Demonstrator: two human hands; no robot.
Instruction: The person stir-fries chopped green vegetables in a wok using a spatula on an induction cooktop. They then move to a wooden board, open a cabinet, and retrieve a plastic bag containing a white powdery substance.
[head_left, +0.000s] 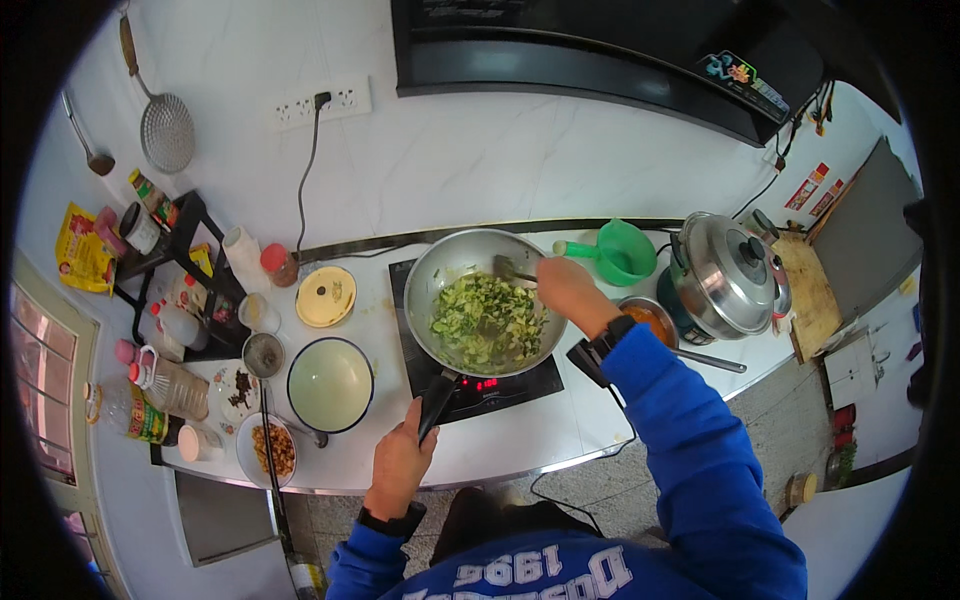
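Observation:
A metal frying pan (424, 264) sits on a black induction cooktop (480, 401) whose red display is lit. Chopped green vegetables (487, 315) cover much of the pan's base. My left hand (401, 459) grips the pan's black handle (437, 403) at the near side. Over the pan's right rim, my right hand (566, 292) is closed around a spatula (513, 271). The spatula's blade rests at the far edge of the vegetables, and most of its handle is hidden by the hand.
Left of the cooktop are an enamel basin (331, 385), a yellow lid (325, 296) and a bowl of browned pieces (271, 450) with chopsticks across it. To the right stand a green plastic ladle (625, 251), a saucepan of orange-red liquid (651, 319) and a lidded steel pot (724, 274).

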